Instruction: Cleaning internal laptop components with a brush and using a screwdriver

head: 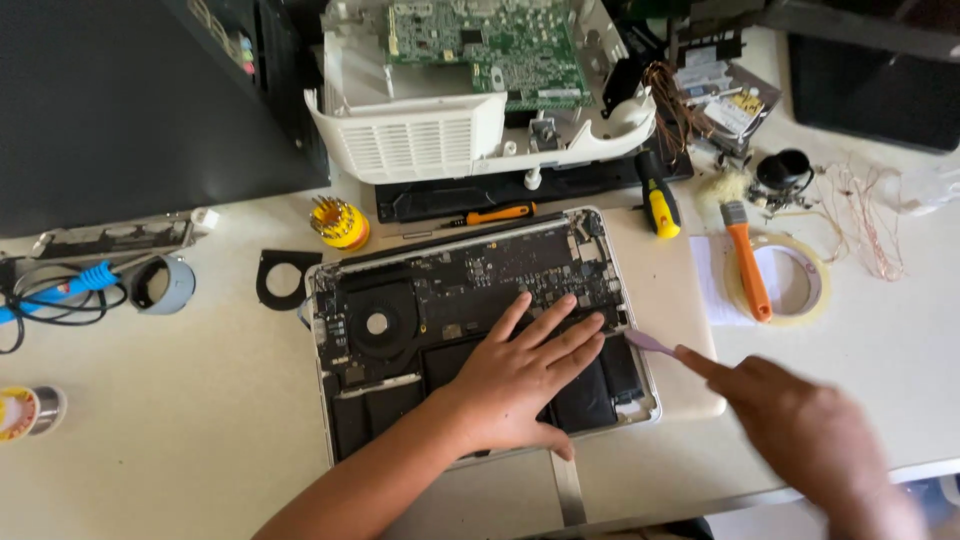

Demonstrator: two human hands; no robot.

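An opened laptop (400,300) lies bottom-up on the white table, its fan, circuit board and black battery cells showing. My left hand (520,380) rests flat on the battery cells, fingers spread toward the right edge. My right hand (800,430), blurred, holds a thin purple pry tool (648,343) whose tip touches the laptop's right edge, just beside my left fingertips.
A white plastic housing with a green circuit board (480,90) stands behind the laptop. Around it lie an orange screwdriver (500,213), a yellow-black screwdriver (660,205), a yellow bit holder (340,222), an orange brush (748,265) on a tape roll (800,300), thin copper wire (870,220), grey tape (165,285) and a dark monitor (120,100).
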